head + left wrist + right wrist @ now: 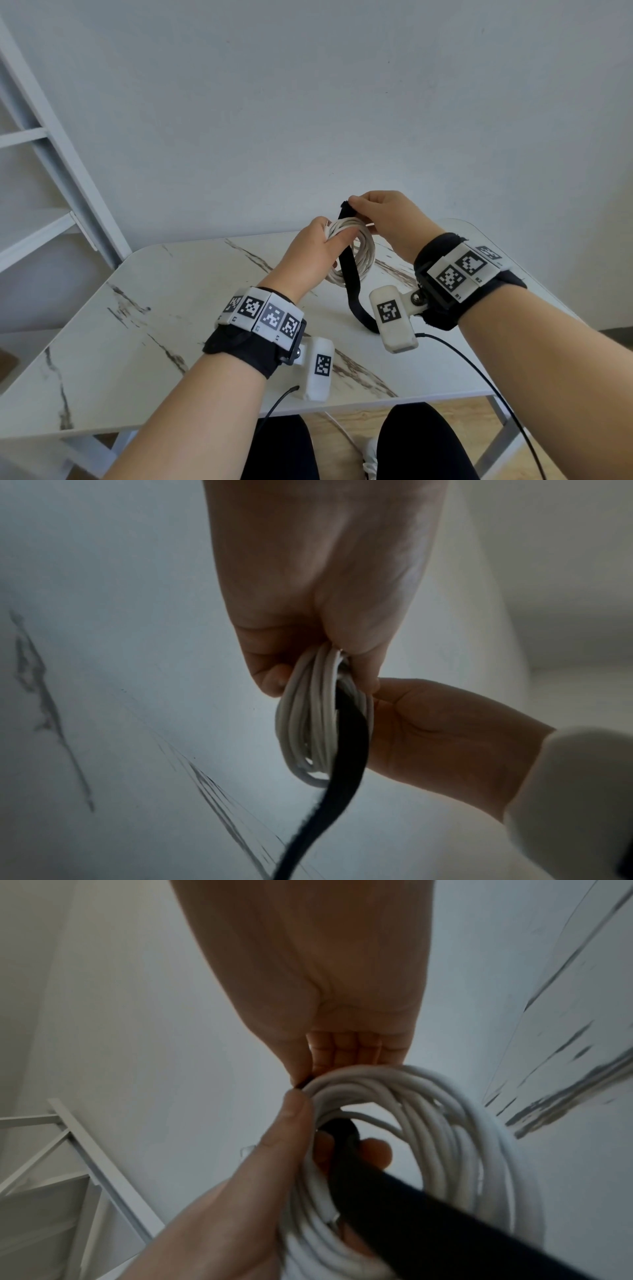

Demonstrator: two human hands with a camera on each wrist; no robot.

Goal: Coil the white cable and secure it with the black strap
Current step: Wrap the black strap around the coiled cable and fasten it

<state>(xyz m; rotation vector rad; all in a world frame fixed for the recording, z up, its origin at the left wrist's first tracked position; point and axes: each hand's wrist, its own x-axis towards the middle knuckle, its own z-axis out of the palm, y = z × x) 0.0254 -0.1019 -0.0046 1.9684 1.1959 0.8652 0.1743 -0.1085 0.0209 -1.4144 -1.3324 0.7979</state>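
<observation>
White cable (pixel 356 246), coiled in the left hand (pixel 317 251), has the black strap (pixel 351 270) hanging lengthwise through it; the right hand (pixel 383 217) pinches the strap's top end just above.

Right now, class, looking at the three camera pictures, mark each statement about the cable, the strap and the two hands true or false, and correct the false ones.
1. The white cable is already wound into a coil. True.
2. The left hand holds the coil. True.
3. The black strap lies flat on the marble-patterned table, untouched. False: the right hand pinches its upper end, and it runs down through the coil.
4. The coil rests on the table. False: it is held up above it.
5. The strap's lower end hangs loose. True, as far as the head view shows.
</observation>
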